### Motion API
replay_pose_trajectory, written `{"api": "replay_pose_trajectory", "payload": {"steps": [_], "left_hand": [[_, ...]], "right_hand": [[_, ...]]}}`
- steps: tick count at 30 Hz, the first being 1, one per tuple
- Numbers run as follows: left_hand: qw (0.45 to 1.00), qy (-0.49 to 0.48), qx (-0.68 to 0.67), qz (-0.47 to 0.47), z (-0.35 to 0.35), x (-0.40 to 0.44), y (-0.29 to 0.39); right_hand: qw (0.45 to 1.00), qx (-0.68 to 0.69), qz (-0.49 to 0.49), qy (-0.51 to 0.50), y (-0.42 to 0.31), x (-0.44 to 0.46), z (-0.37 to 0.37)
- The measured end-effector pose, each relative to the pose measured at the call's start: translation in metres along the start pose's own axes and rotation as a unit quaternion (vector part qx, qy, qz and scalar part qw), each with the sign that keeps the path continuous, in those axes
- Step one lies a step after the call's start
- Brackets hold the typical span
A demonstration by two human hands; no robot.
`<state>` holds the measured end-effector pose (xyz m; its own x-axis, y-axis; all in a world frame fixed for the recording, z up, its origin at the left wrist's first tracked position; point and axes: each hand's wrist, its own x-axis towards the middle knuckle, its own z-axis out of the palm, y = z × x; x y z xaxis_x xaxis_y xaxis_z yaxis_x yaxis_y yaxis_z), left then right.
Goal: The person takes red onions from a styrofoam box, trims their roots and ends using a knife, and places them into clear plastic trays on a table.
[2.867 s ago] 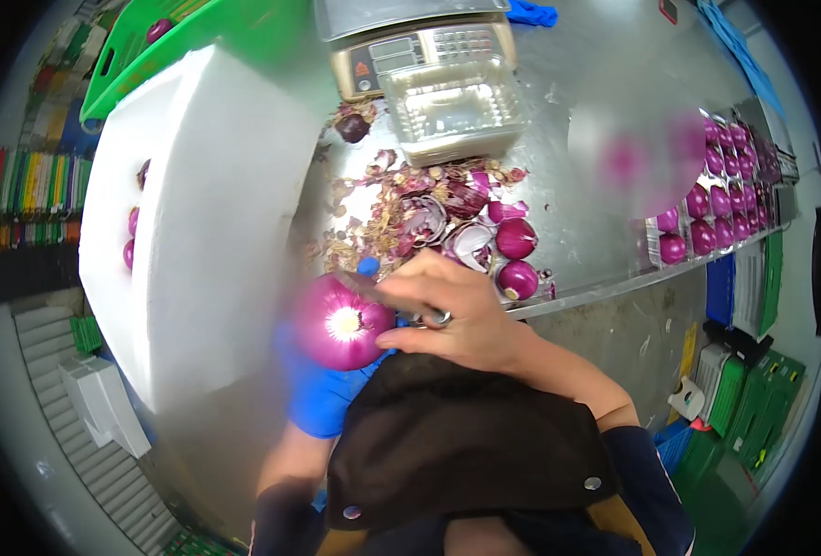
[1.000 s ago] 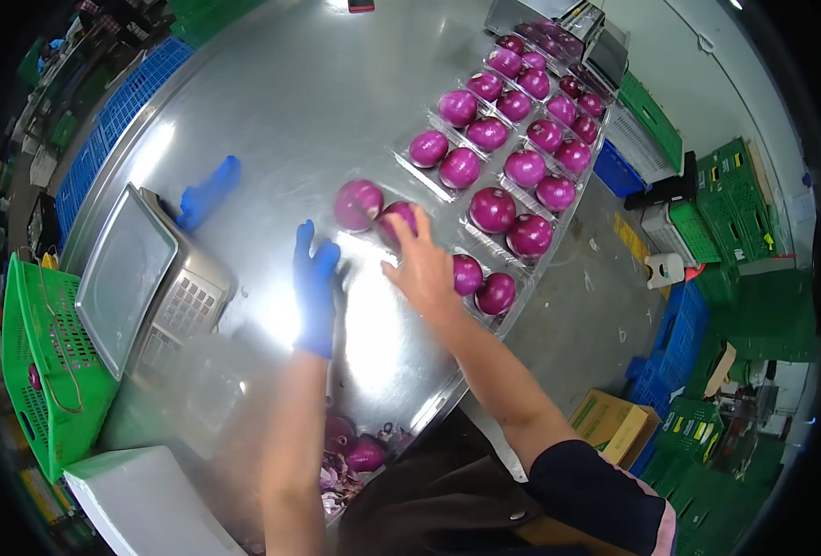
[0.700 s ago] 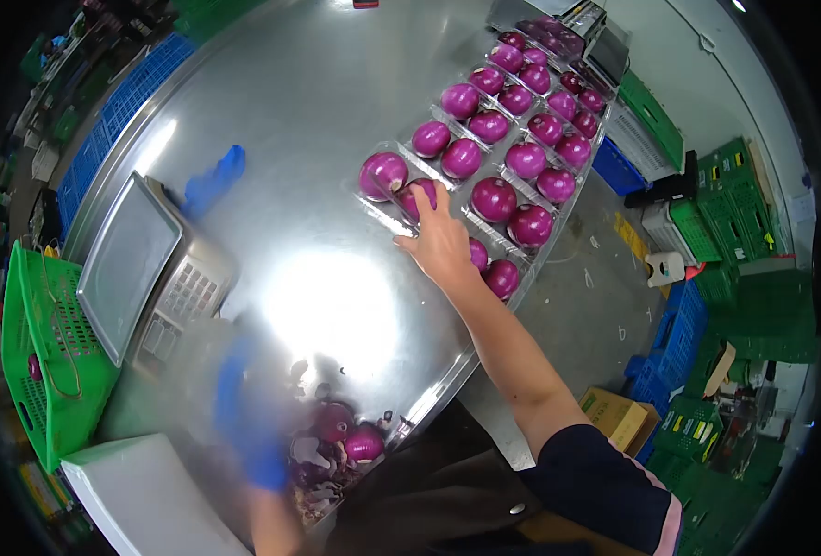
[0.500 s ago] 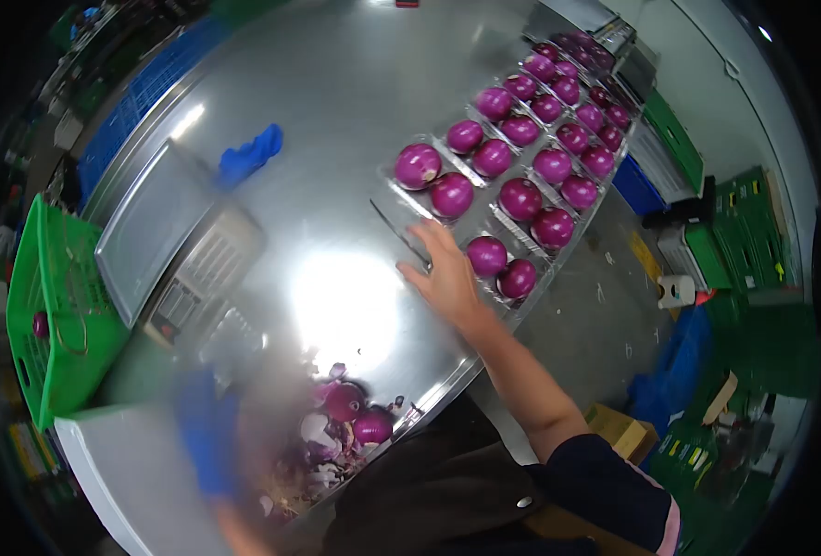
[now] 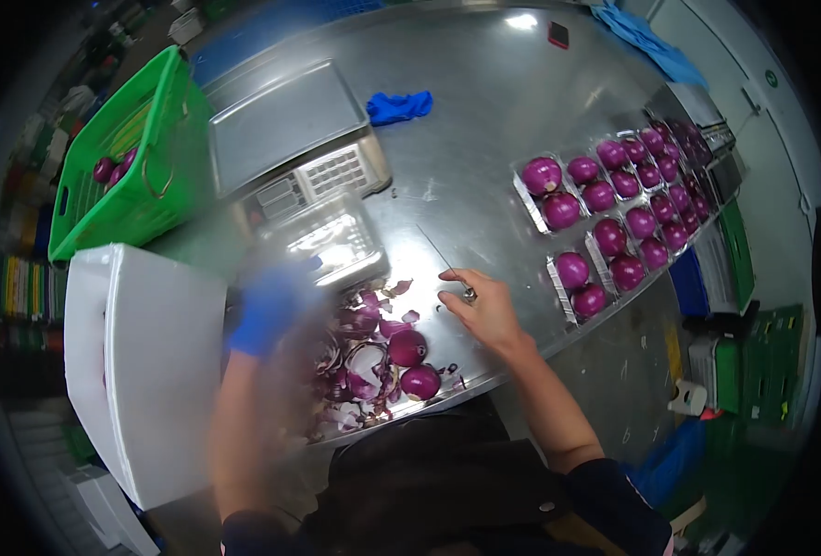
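Note:
My right hand [image 5: 489, 310], bare, holds a small knife [image 5: 440, 248]; its thin blade points away from me and its handle shows by the fingers. My left hand [image 5: 269, 310], in a blue glove and smeared by motion, is at the near side of a clear plastic tray [image 5: 341, 241]. Whether it grips the tray I cannot tell. Below, by the table's near edge, whole red onions [image 5: 407, 348] lie among loose onion skins [image 5: 364, 366]. Right of my right hand, clear trays with red onions [image 5: 572, 269] stand in rows.
A scale [image 5: 322, 171] stands behind the clear tray, with a crumpled blue glove [image 5: 399, 107] beside it. A green crate [image 5: 174, 139] with onions and a white box [image 5: 156, 371] are at the left. A phone-like red-and-black object [image 5: 558, 35] lies at the table's far side.
The view has swung left, so things appear farther right. My right hand, with the knife, has moved away from the onion trays. My left hand has moved up toward the clear tray.

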<state>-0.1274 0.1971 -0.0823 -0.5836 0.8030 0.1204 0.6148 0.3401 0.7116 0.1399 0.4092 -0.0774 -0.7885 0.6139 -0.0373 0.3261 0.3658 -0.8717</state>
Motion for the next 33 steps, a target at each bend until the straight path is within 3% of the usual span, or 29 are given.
{"api": "replay_pose_trajectory", "payload": {"steps": [4,10,17,20,21,24,27,28,31,33], "left_hand": [[0.996,0.068,-0.02,0.05,-0.003,-0.007,0.017],[0.977,0.122,0.124,0.125,-0.024,-0.026,0.043],[0.972,0.114,0.142,0.145,-0.025,-0.037,0.047],[0.972,0.065,0.195,0.115,-0.023,-0.035,0.059],[0.969,0.044,0.22,0.104,-0.024,-0.035,0.067],[0.954,0.181,0.184,0.154,-0.05,-0.04,0.115],[0.986,0.113,0.115,0.05,-0.09,-0.078,0.126],[0.991,0.073,0.101,0.053,-0.103,-0.093,0.123],[0.991,0.073,0.104,0.033,-0.137,-0.132,0.122],[0.989,0.066,0.132,-0.016,-0.173,-0.149,0.137]], "right_hand": [[0.984,0.0,-0.166,0.069,-0.039,0.006,0.01],[0.961,-0.01,-0.273,0.04,-0.092,0.016,0.031],[0.951,-0.067,-0.303,-0.012,-0.097,0.03,0.056],[0.955,-0.081,-0.282,-0.036,-0.082,0.036,0.055],[0.959,-0.086,-0.269,0.001,-0.08,0.037,0.05],[0.963,-0.091,-0.214,0.135,-0.063,0.046,0.025],[0.952,-0.078,-0.09,0.283,-0.024,0.058,-0.005],[0.952,-0.067,-0.086,0.287,0.009,0.063,-0.011],[0.959,-0.14,-0.003,0.248,0.1,0.057,-0.015],[0.954,-0.219,0.056,0.198,0.114,0.042,-0.011]]}}
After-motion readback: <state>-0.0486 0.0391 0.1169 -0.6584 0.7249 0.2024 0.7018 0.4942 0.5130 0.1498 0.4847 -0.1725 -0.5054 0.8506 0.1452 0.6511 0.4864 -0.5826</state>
